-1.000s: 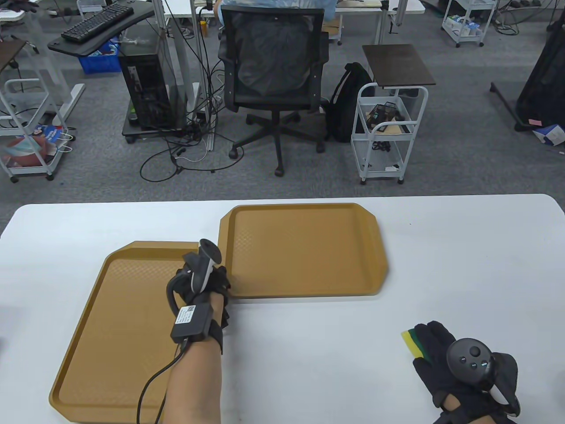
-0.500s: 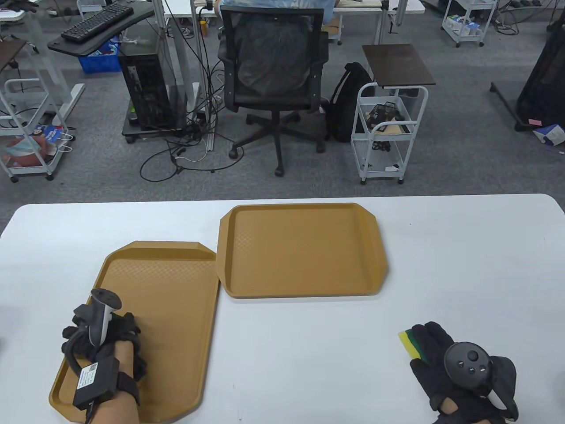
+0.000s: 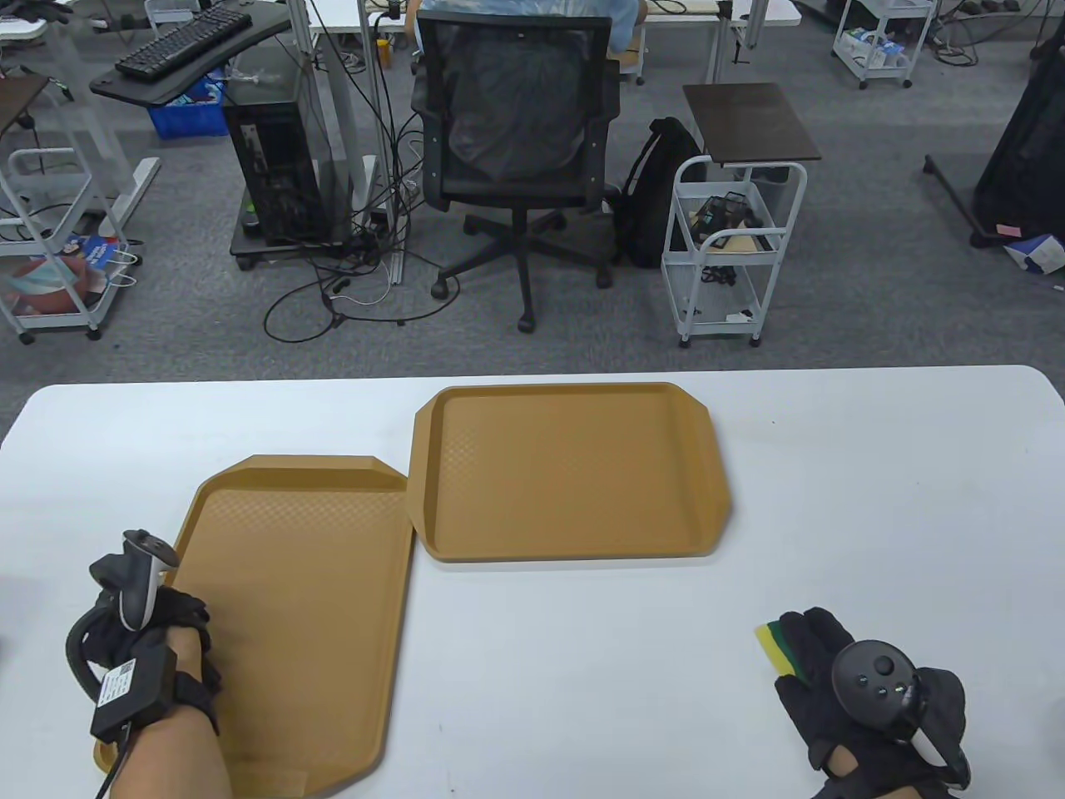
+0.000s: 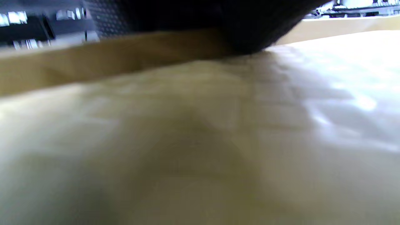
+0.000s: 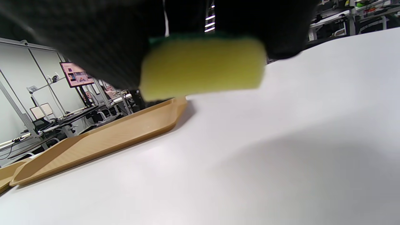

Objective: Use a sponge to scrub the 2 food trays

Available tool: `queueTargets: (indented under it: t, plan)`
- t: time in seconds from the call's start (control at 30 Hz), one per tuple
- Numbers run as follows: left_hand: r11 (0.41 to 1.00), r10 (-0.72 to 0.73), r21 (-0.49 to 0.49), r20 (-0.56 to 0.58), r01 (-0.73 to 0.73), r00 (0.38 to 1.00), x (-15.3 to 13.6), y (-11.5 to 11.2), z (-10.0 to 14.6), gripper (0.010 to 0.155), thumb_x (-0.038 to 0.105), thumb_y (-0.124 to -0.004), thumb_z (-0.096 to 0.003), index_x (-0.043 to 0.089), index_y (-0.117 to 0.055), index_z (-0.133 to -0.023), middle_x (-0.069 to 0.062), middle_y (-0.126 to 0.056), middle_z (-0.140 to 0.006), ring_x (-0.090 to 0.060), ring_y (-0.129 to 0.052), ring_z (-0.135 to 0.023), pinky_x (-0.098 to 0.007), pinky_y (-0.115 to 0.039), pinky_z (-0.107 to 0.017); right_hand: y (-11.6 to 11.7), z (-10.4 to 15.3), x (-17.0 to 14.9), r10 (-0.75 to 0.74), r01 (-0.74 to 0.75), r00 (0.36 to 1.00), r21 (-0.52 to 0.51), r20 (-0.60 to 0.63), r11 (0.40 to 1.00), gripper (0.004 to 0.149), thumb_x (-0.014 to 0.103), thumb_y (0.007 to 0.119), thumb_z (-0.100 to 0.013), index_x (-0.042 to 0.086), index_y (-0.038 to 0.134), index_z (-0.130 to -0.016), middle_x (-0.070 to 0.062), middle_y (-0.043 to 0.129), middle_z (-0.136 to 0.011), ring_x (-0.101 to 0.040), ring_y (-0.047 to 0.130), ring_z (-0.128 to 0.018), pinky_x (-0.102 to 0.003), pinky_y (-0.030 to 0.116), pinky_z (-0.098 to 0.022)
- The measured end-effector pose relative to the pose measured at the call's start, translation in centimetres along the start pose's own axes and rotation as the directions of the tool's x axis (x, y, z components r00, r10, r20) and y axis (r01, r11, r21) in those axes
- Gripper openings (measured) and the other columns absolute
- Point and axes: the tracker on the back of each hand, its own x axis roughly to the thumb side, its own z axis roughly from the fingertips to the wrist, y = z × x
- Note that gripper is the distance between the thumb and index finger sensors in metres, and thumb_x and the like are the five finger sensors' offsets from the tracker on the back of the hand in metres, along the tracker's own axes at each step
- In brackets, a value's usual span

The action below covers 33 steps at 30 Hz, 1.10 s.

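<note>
Two tan food trays lie on the white table. The near tray (image 3: 299, 599) is at the left and the far tray (image 3: 574, 470) sits mid-table, their corners almost touching. My left hand (image 3: 154, 637) rests across the near tray's left rim (image 4: 93, 59). Its fingers are hidden under the tracker. The left wrist view is filled by that tray's blurred floor (image 4: 200, 140), with the glove at the top. My right hand (image 3: 832, 678) is at the front right and grips a yellow-and-green sponge (image 3: 774, 645). The sponge (image 5: 203, 65) is held between thumb and fingers.
The white table (image 3: 582, 682) stretches bare between the near tray and my right hand. Beyond its far edge stand an office chair (image 3: 516, 125) and a white cart (image 3: 732, 250) on the floor.
My left hand has moved from the near tray's far right corner, back and to the left, onto its left rim. The right hand has barely shifted on the sponge.
</note>
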Motion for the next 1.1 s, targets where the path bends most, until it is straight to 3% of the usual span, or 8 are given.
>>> queueTargets:
  t: [0.13,0.23,0.5,0.63,0.83,0.97,1.1]
  plan:
    - [0.971,0.237,-0.029,0.004,-0.237,0.971,-1.0,1.4,0.0,0.051,0.029,-0.068,-0.0445,0.024,-0.070,-0.095,-0.003,-0.085,-0.091,-0.024,-0.096,-0.076,-0.043,-0.085,-0.063,0.0,0.0,0.0,-0.003,0.003,1.000,0.003,-0.001,1.000,0.067,0.036,0.092,-0.045,0.027,0.062,-0.104,-0.009,0.056,-0.113,-0.044,0.079,-0.086,-0.057,0.072,-0.063]
    - [0.961,0.275,0.011,0.032,-0.275,0.961,-1.2,2.8,0.6,0.050,0.029,-0.068,-0.0446,0.024,-0.069,-0.095,-0.004,-0.086,-0.086,-0.024,-0.097,-0.067,-0.043,-0.085,-0.058,-0.1,0.0,-0.1,-0.011,0.011,1.000,-0.005,0.000,1.000,0.067,0.036,0.092,-0.045,0.027,0.062,-0.104,-0.009,0.056,-0.113,-0.044,0.079,-0.086,-0.057,0.072,-0.063]
    - [0.928,0.313,0.175,0.118,-0.330,0.942,-0.9,7.6,3.4,0.052,0.028,-0.068,-0.0464,0.028,-0.065,-0.099,-0.004,-0.083,-0.087,-0.027,-0.094,-0.067,-0.047,-0.081,-0.058,-0.1,0.0,0.0,-0.022,0.022,1.000,-0.008,0.005,1.000,0.067,0.036,0.091,-0.045,0.027,0.063,-0.104,-0.009,0.056,-0.113,-0.044,0.079,-0.086,-0.057,0.072,-0.063]
    - [0.931,0.296,0.148,0.225,-0.333,0.928,1.1,8.8,5.3,0.053,0.032,-0.069,-0.0479,0.032,-0.068,-0.101,-0.004,-0.083,-0.088,-0.028,-0.092,-0.068,-0.048,-0.079,-0.059,-0.3,0.2,0.3,-0.017,0.017,1.000,-0.018,0.016,1.000,0.067,0.036,0.091,-0.045,0.027,0.063,-0.104,-0.010,0.056,-0.113,-0.044,0.079,-0.086,-0.057,0.072,-0.063]
    - [0.963,0.218,0.046,0.439,-0.264,0.872,7.5,7.0,9.4,0.051,0.033,-0.070,-0.0477,0.037,-0.072,-0.098,-0.001,-0.084,-0.088,-0.027,-0.092,-0.070,-0.047,-0.077,-0.062,-0.3,0.3,0.8,-0.016,0.016,0.999,-0.024,0.036,1.000,0.067,0.036,0.091,-0.045,0.026,0.062,-0.104,-0.010,0.056,-0.113,-0.044,0.079,-0.086,-0.057,0.072,-0.063]
    - [0.963,0.266,-0.196,0.601,-0.183,0.754,13.1,3.5,13.0,0.050,0.032,-0.071,-0.0479,0.036,-0.074,-0.097,0.000,-0.081,-0.092,-0.027,-0.089,-0.074,-0.047,-0.073,-0.065,-0.3,0.3,0.7,-0.016,0.017,0.999,-0.024,0.043,1.000,0.067,0.036,0.091,-0.045,0.027,0.062,-0.104,-0.010,0.056,-0.113,-0.044,0.079,-0.086,-0.057,0.072,-0.063]
    - [0.962,0.254,-0.265,0.754,-0.073,0.606,18.0,-0.3,17.8,0.049,0.031,-0.071,-0.0468,0.035,-0.076,-0.096,0.002,-0.081,-0.092,-0.026,-0.088,-0.076,-0.047,-0.072,-0.066,-0.4,0.2,0.4,-0.028,0.028,0.999,-0.020,0.039,0.999,0.067,0.036,0.091,-0.045,0.026,0.063,-0.104,-0.009,0.056,-0.113,-0.044,0.079,-0.086,-0.057,0.072,-0.063]
